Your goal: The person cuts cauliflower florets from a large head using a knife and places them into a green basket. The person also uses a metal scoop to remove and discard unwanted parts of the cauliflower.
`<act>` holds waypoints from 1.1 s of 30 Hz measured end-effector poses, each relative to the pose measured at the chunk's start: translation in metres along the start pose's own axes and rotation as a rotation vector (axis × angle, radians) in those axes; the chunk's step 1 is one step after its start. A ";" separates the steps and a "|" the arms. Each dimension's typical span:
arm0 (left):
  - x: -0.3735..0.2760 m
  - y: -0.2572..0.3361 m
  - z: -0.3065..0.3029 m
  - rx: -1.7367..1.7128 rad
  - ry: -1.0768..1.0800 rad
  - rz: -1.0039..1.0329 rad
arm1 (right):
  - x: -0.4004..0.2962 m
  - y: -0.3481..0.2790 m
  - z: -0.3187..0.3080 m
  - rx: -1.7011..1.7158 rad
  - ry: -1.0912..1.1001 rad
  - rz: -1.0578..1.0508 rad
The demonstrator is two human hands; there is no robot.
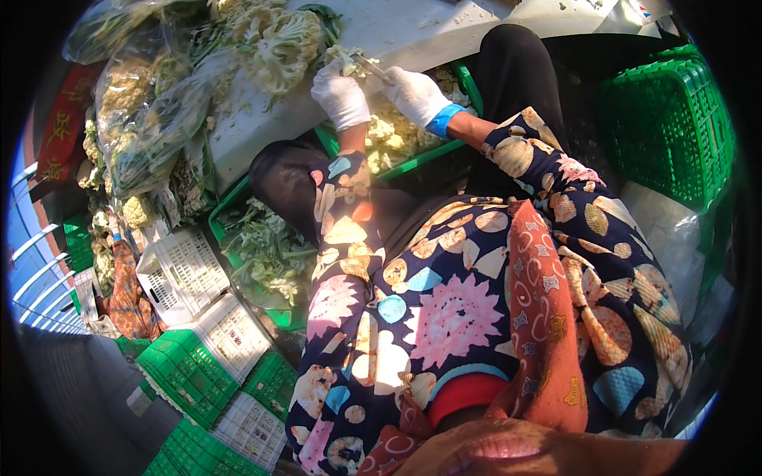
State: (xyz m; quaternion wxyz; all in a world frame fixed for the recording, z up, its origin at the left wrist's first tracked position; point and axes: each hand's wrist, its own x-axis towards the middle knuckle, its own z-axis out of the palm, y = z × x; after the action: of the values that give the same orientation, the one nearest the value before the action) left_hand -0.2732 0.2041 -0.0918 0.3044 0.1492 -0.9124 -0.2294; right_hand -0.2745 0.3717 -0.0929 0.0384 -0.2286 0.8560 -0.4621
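My left hand [340,95], in a white glove, holds a piece of cauliflower [338,56] above the near edge of a white work surface [238,134]. In my right hand [414,95], gloved too with a blue cuff, is a knife [370,68] whose blade reaches to the piece. Cut cauliflower florets [387,140] fill a green crate [400,169] below my hands, between my knees. A large cauliflower head [280,44] lies on the surface, left of my left hand.
Plastic bags of cauliflower [149,113] lie at the left. Beside my left knee stands a green crate of leaf trimmings [262,244]. White crates [184,273] and green crates [187,375] stand lower left, near another person's patterned sleeve [128,291]. A green basket [667,131] is at the right.
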 end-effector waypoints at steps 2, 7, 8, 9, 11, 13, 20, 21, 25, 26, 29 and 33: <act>-0.001 0.002 -0.004 0.008 -0.051 -0.030 | 0.003 -0.002 0.001 -0.016 0.001 -0.006; -0.006 0.033 -0.020 0.098 -0.197 -0.104 | 0.006 0.005 -0.003 -0.060 0.009 0.006; -0.008 0.026 -0.020 0.077 -0.152 -0.162 | 0.006 0.003 -0.005 -0.030 0.026 0.004; -0.008 0.015 -0.017 0.053 -0.123 -0.154 | 0.007 0.000 -0.009 -0.004 0.040 0.002; -0.009 -0.001 -0.009 -0.006 -0.064 -0.136 | 0.013 -0.002 -0.021 -0.008 0.029 0.048; -0.009 -0.003 -0.008 -0.041 -0.055 -0.144 | 0.015 0.007 -0.023 -0.013 0.009 0.050; -0.011 -0.004 -0.004 -0.084 -0.035 -0.115 | 0.007 -0.002 -0.011 -0.068 -0.017 0.058; -0.008 -0.002 -0.005 -0.084 -0.026 -0.110 | 0.009 -0.004 -0.012 -0.084 -0.023 0.053; -0.004 0.003 -0.008 -0.064 -0.031 -0.121 | 0.013 -0.004 -0.013 -0.137 -0.041 0.022; -0.004 0.004 -0.007 -0.071 -0.023 -0.117 | 0.012 -0.002 -0.013 -0.148 -0.042 0.012; -0.003 0.008 0.000 -0.086 -0.035 -0.091 | 0.014 -0.003 -0.019 -0.189 -0.028 0.041; -0.007 -0.002 -0.005 -0.106 0.012 -0.050 | 0.011 -0.015 -0.017 -0.228 -0.050 -0.042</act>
State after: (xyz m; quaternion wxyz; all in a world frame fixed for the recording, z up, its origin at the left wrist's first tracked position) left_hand -0.2646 0.2030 -0.0926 0.3114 0.1568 -0.8931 -0.2843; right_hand -0.2841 0.3730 -0.0689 0.0240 -0.2610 0.8968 -0.3565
